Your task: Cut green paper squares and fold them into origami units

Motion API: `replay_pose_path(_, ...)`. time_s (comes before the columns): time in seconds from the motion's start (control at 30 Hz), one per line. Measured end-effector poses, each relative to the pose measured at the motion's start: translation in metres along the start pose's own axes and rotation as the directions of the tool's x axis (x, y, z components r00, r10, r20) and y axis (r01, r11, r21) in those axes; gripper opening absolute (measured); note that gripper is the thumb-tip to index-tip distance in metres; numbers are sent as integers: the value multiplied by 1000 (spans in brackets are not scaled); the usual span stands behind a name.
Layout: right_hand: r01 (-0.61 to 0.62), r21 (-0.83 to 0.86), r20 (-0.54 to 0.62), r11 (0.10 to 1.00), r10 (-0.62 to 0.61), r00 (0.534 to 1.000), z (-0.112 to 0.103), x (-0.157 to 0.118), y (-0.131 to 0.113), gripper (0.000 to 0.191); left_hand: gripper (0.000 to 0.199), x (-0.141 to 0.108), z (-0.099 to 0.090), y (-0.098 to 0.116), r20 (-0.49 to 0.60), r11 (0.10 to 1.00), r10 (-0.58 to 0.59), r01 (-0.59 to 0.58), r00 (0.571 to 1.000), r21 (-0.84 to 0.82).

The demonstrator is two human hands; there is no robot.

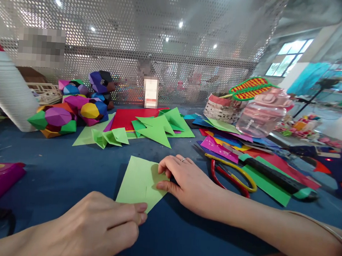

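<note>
A light green sheet of paper (pixel 140 176) lies on the blue tabletop in front of me, with a short crease line near its middle. At the sheet's near edge, my left hand (pixel 102 224) is closed with its fingertips on the paper; its thumb is mostly hidden. My right hand (pixel 189 182) grips the right edge, with thumb and curled fingers at the paper and a ring on one finger. Just beyond the sheet are a small folded light green paper piece (pixel 110 136) and several brighter green folded pieces (pixel 156 127).
Red-and-yellow-handled scissors (pixel 232 175), a utility knife (pixel 275 176) and coloured paper lie right. Farther right is a glue gun (pixel 332 166). A pink bottle (pixel 261 113) and basket (pixel 222 108) stand behind. Folded paper balls (pixel 57 118) and a white cone (pixel 9 89) stand left.
</note>
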State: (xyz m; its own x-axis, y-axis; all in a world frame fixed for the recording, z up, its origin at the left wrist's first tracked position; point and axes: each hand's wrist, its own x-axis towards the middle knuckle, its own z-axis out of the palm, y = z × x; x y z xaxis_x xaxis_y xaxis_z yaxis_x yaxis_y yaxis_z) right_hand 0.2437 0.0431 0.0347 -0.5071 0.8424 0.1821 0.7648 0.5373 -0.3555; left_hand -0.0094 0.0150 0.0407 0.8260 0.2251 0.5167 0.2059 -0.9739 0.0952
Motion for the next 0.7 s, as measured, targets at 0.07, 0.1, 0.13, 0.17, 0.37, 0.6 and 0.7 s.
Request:
replay_pose_path(0.07, 5, -2, 6, 1000, -5, 1000, -1, 0, -1, 21, 18, 2, -1, 0, 9, 1000, -9, 9, 1000, 19)
replay_pose_path(0.1, 6, -4, 9, 1000, -6, 1000, -1, 1, -1, 20, 18, 4, -2, 0, 11, 1000, -10, 10, 1000, 22)
replay_pose_path(0.13, 5, -8, 10, 1000, -5, 1000, -1, 1, -2, 19, 17, 5, -3, 0, 11, 1000, -6, 6, 1000, 16)
replay_pose_path(0.17, 2, -12, 8, 1000, -2, 1000, -1, 1, -2, 19, 18, 5, -3, 0, 14, 1000, -3, 3, 1000, 4)
replay_pose_path(0.37, 43, 27, -30, 999, -42, 999, -1, -2, -4, 10, 44, -3, -11, -3, 50, 991, -121, 123, 991, -44)
replay_pose_path(0.6, 453, 140, -74, 881, -447, 892, -2, -7, 1, 34, 67, 7, -30, -24, 354, 958, -224, 272, 908, -91)
replay_pose_path(0.7, 536, 183, -89, 824, -530, 844, -1, -7, 4, 41, 56, 7, -28, -36, 376, 950, -229, 291, 898, -116)
